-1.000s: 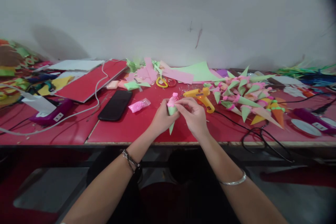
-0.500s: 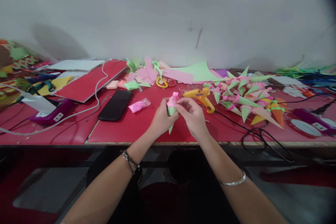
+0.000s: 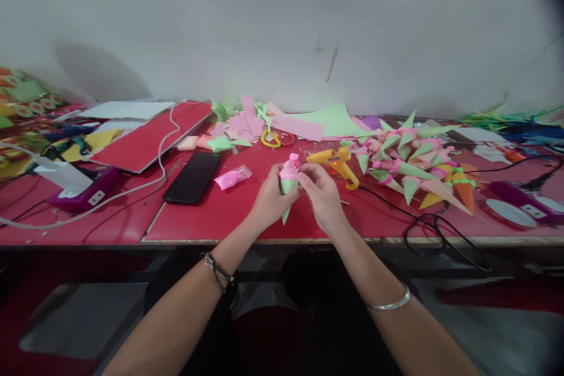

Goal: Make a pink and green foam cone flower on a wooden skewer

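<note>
A paper ice cream cone (image 3: 289, 184), light green with a pink swirled top, is held upright over the front of the red table. Its pointed end faces down toward the table edge. My left hand (image 3: 272, 197) is wrapped round the cone from the left. On the other side, my right hand (image 3: 322, 194) has thumb and fingers pinched at the cone's pink rim. Just behind the right hand lies a yellow glue gun (image 3: 335, 163). Left of my hands rests a small plastic bag of pink clay-like material (image 3: 233, 177).
A black phone (image 3: 192, 177) lies to the left, near a purple power strip (image 3: 86, 188) and white cable. Many finished paper cones (image 3: 408, 158) are heaped on the right. Behind are paper scraps (image 3: 244, 123) and yellow-handled scissors (image 3: 270, 138). The glue gun's black cord (image 3: 423, 220) loops near the edge.
Almost nothing differs. The hands and cone stay in the same place, with the right fingers shifted slightly at the cone's rim.
</note>
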The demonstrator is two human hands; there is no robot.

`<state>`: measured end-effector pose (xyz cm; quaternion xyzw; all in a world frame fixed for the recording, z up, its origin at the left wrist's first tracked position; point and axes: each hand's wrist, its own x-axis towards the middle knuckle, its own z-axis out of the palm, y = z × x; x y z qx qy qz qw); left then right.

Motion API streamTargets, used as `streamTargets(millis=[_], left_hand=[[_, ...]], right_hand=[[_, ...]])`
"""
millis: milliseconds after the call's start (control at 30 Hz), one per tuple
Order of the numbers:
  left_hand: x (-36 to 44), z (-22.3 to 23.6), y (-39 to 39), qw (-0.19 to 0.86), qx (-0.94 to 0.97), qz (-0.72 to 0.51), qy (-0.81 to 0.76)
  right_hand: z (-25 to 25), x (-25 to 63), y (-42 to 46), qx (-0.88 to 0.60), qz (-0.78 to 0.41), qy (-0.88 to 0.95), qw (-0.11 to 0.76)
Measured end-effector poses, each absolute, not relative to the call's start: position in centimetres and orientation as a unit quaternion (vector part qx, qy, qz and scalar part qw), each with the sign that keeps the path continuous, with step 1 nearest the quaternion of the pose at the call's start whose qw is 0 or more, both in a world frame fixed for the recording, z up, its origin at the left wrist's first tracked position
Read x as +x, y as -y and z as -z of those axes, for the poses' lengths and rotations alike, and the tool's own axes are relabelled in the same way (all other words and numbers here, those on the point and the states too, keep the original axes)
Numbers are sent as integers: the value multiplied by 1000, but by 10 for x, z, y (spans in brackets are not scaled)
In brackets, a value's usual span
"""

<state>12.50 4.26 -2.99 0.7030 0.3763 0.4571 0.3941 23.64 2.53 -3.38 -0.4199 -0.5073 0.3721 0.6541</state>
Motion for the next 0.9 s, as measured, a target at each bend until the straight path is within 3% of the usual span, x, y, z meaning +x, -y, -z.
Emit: streamTargets(millis=[367, 567, 900], left_hand=[[126, 29, -43, 399, 709, -449, -369], [123, 33, -47, 383, 724, -395, -416], [108, 33, -48, 188, 794, -242, -525]], right_hand=[[40, 237, -28, -430, -364, 512, 648], [40, 236, -29, -487, -438, 460, 600], [37, 235, -29, -545, -467, 428, 549]])
